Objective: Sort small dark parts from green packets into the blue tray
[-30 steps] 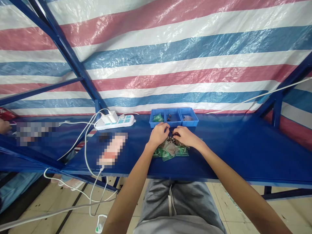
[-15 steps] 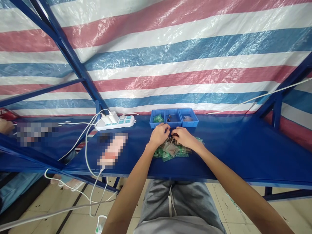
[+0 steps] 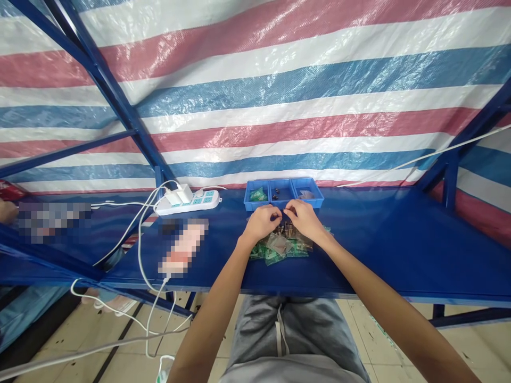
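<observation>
In the middle of the frame the left hand (image 3: 261,222) and right hand (image 3: 304,218) meet fingertip to fingertip, fingers curled into a pinch just above the pile of small bags (image 3: 279,246). What they pinch is too small to tell. The blue tray (image 3: 319,201) just behind holds only a few pieces in its three compartments, so most of the pile looks unsorted and the work seems at an early stage.
</observation>
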Demonstrator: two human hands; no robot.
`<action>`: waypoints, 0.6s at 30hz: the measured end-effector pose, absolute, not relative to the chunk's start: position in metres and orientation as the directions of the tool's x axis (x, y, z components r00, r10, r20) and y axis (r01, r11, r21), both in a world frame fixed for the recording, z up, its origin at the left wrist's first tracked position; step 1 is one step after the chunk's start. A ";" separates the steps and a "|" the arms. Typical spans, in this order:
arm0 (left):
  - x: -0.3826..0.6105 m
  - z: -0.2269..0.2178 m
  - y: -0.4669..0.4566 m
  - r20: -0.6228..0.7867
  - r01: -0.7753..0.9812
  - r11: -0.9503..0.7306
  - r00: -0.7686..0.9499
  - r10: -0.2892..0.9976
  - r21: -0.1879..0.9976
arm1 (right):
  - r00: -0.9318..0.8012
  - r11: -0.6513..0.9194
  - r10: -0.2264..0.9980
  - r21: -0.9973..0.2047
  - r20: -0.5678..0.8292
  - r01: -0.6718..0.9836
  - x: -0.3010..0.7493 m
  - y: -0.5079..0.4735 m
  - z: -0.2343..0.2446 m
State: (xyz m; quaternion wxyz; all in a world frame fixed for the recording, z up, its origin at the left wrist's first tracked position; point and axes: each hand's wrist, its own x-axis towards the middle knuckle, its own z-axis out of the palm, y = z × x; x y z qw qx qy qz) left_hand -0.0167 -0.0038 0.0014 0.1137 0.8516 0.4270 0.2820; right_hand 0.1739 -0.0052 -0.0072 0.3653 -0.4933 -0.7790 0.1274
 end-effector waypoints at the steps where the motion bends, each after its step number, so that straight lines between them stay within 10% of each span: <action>1: -0.016 0.002 -0.004 0.378 0.658 -0.615 0.486 0.788 0.435 | -0.240 0.481 0.863 -0.576 0.444 0.661 0.173 -0.006 -0.006; 18: -0.015 0.003 -0.006 0.464 0.696 -0.630 0.457 0.759 0.344 | -0.218 0.386 0.922 -0.729 0.319 0.565 0.170 -0.010 -0.001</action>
